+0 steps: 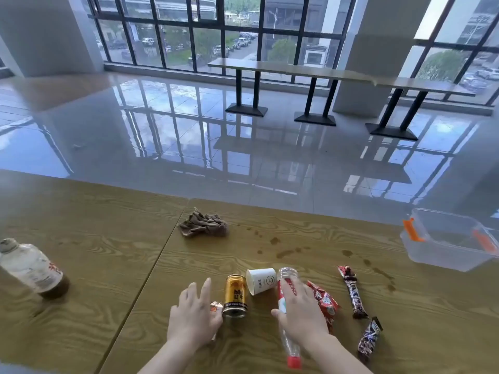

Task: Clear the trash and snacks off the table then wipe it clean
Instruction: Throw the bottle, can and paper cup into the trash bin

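Note:
On the wooden table (270, 233) near me lie a gold can (235, 295), a white paper cup (261, 280) on its side, and an empty clear plastic bottle (286, 276) with a red cap. My right hand (302, 311) rests over that bottle, fingers spread. My left hand (193, 317) hovers open beside the can, above a small orange wrapper (216, 306). A red snack packet (325, 300) and two dark snack bars (352, 291) (368, 337) lie to the right. A crumpled brown cloth (204, 224) sits farther back. Brown spill stains (286, 252) mark the wood.
A clear plastic box (445, 240) with orange clips stands at the table's right edge. A bottle with dark liquid (32, 268) stands at the far left. Beyond the table are a glossy tiled floor, a long counter table (297, 68) and large windows.

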A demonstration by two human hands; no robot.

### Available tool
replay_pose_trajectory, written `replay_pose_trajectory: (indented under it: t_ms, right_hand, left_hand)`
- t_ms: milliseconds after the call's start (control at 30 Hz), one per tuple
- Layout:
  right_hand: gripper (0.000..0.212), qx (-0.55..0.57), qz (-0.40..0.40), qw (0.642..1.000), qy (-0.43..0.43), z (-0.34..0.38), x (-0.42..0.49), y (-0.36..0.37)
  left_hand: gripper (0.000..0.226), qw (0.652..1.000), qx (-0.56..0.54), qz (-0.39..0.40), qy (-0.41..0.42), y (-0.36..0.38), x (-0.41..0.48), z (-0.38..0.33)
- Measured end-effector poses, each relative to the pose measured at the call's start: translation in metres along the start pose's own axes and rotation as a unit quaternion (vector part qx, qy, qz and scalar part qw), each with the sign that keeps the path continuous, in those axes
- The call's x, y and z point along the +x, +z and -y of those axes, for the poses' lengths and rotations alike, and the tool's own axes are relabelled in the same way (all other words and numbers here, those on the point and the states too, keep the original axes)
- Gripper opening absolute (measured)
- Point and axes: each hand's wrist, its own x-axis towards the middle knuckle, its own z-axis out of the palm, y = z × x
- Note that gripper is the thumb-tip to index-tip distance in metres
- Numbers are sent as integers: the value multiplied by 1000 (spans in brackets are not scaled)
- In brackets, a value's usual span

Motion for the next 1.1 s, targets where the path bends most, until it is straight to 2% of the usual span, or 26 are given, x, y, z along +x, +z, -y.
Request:
replay_pose_trajectory:
  t_ms: [267,400,567,767,967,1100]
  right_hand:
    - [85,-4,39,997,74,4,-3,24]
    - [87,1,27,995,101,1,-5,36]
    - [79,18,5,993,120,-1,-9,44]
    - [78,49,-44,989,129,-3,-14,39]
    - [77,144,-115,973,136,-3,-18,19]
    - [79,86,-143,981,100,-11,-18,7]
  left_hand:
    - [87,993,-16,98,-62,30,-4,4]
    - [81,992,-44,96,-72,42,-7,4]
    - [77,990,-74,89,-80,44,-6,2]
    - [73,990,-120,26,-72,32,3,8]
    - [79,990,-138,-33,-23,6,16,-11]
    - [81,985,-154,-65,29,-6,20,-35]
